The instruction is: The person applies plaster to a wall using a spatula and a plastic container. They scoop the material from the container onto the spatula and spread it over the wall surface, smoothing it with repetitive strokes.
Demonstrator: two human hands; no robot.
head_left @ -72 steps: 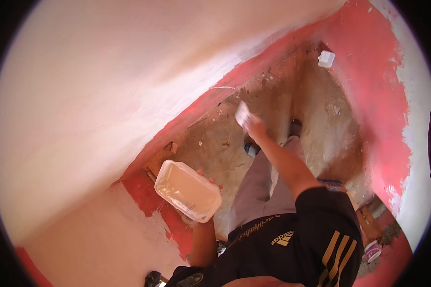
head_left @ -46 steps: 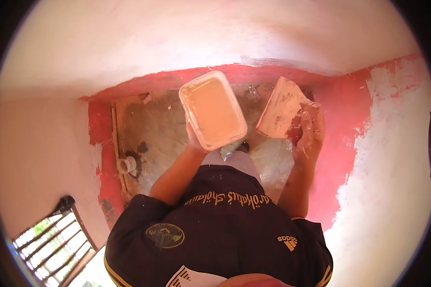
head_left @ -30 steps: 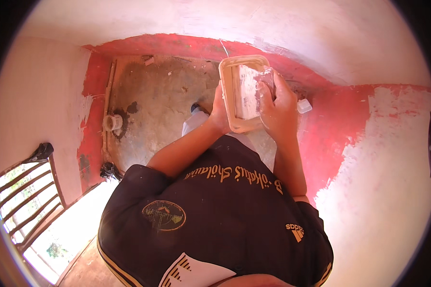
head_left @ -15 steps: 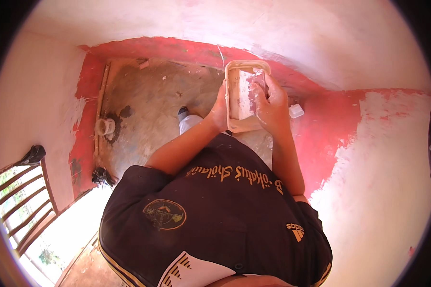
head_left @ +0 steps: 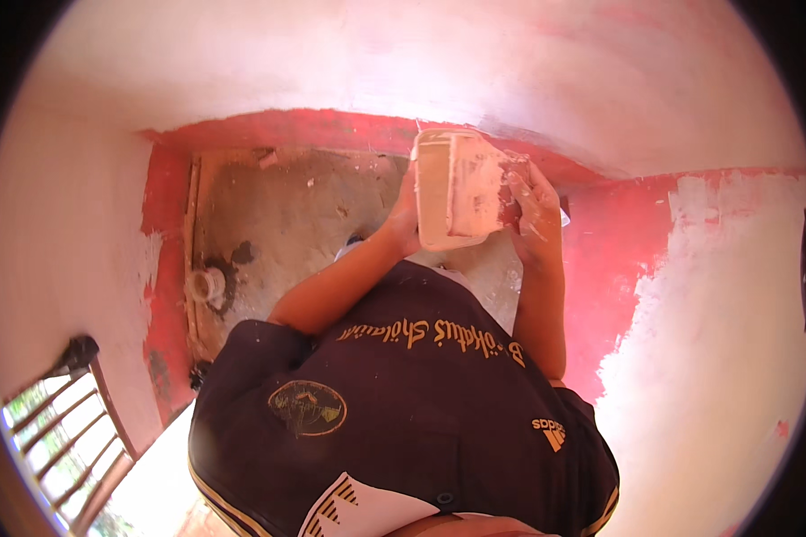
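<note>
The left hand (head_left: 405,217) grips the left side of a rectangular plastic tub (head_left: 445,192), fingers closed around its wall, holding it up before the chest. The right hand (head_left: 533,206) is closed on a flat putty scraper (head_left: 491,183), whose blade lies inside the tub against pale filler. Beneath lie a bare, spattered concrete floor (head_left: 287,224) and red-painted walls (head_left: 618,259) partly patched white.

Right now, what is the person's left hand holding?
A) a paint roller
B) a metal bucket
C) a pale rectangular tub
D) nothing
C: the left hand grips the side of a pale rectangular tub raised in front of the chest, while the right hand works a flat scraper blade inside it.
</note>
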